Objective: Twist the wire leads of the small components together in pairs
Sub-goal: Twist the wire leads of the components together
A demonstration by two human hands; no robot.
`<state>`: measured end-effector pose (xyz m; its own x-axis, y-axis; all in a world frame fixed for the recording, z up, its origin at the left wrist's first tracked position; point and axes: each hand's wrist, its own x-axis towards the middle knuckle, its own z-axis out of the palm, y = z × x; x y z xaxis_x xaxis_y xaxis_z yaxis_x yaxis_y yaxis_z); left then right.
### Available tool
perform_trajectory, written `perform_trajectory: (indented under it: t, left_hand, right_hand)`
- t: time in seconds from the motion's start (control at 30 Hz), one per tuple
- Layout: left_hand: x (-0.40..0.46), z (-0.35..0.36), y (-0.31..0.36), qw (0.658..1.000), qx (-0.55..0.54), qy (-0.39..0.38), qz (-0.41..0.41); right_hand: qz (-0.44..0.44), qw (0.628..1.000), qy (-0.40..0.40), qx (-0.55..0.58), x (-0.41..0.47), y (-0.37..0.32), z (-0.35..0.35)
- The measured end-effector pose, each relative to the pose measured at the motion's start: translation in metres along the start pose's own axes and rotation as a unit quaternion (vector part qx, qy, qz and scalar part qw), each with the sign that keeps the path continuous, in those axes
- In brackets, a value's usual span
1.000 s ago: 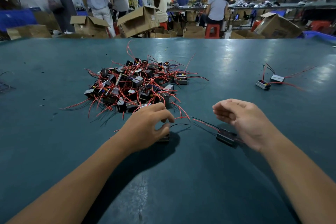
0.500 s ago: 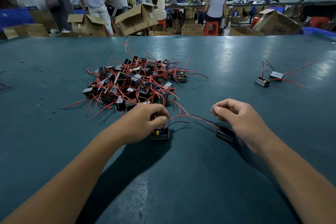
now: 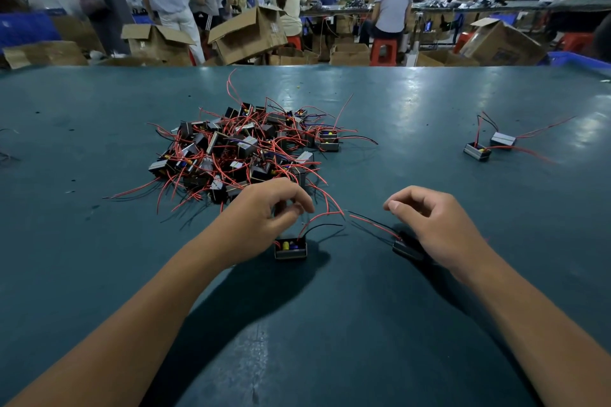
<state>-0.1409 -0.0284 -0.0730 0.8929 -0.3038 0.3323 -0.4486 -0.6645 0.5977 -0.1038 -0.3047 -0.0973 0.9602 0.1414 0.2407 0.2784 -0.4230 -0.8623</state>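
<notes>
A heap of small black components with red and black wire leads (image 3: 244, 149) lies on the teal table (image 3: 330, 324). One component (image 3: 291, 248), with yellow and blue parts showing, sits just below my left hand (image 3: 264, 213); its red and black leads curve off to the right. My left hand hovers over it with curled fingers, and I see no wire between them. A second black component (image 3: 407, 249) lies under the edge of my right hand (image 3: 433, 225), its leads pointing left. My right hand's fingers are loosely curled and hold nothing.
Two more components (image 3: 489, 145) with long red leads lie at the right of the table. Beyond the far edge stand open cardboard boxes (image 3: 248, 33), red stools (image 3: 383, 51) and several people at other benches.
My left hand has let go of the component it covered and lifted slightly, so the part now lies exposed on the table. My right hand has barely moved.
</notes>
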Motion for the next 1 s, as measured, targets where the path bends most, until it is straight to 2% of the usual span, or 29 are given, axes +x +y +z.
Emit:
perform_trajectory:
  t: [0.07, 0.23, 0.33, 0.47, 0.6, 0.77, 0.87, 1.0]
  left_hand:
    - [-0.001, 0.004, 0.003, 1.000, -0.004, -0.020, 0.020]
    - [-0.001, 0.019, 0.002, 0.996, 0.084, -0.027, 0.006]
    - [-0.002, 0.021, 0.002, 0.996, 0.077, -0.040, -0.009]
    - [-0.003, 0.018, 0.002, 0.997, 0.037, -0.033, -0.051]
    - [-0.002, 0.018, 0.002, 0.998, 0.035, -0.022, -0.057]
    - [-0.002, 0.019, 0.000, 0.998, 0.010, 0.002, -0.056]
    - [-0.003, 0.020, -0.002, 0.998, -0.002, 0.009, -0.058]
    - [-0.003, 0.021, -0.006, 0.998, -0.002, 0.006, -0.064]
  right_hand:
    - [-0.012, 1.000, -0.001, -0.020, 0.000, 0.002, 0.001]
    - [-0.002, 0.997, -0.044, -0.071, -0.001, 0.003, -0.006]
    - [0.005, 0.988, -0.068, -0.136, 0.000, 0.006, -0.010]
    - [0.016, 0.985, -0.086, -0.148, 0.003, 0.009, -0.011]
    - [0.004, 0.982, -0.089, -0.169, 0.003, 0.011, -0.011]
    - [0.003, 0.979, -0.120, -0.164, 0.003, 0.008, -0.017]
    - [0.021, 0.980, -0.155, -0.120, 0.001, 0.005, -0.020]
    - [0.033, 0.984, -0.161, -0.076, 0.002, 0.004, -0.025]
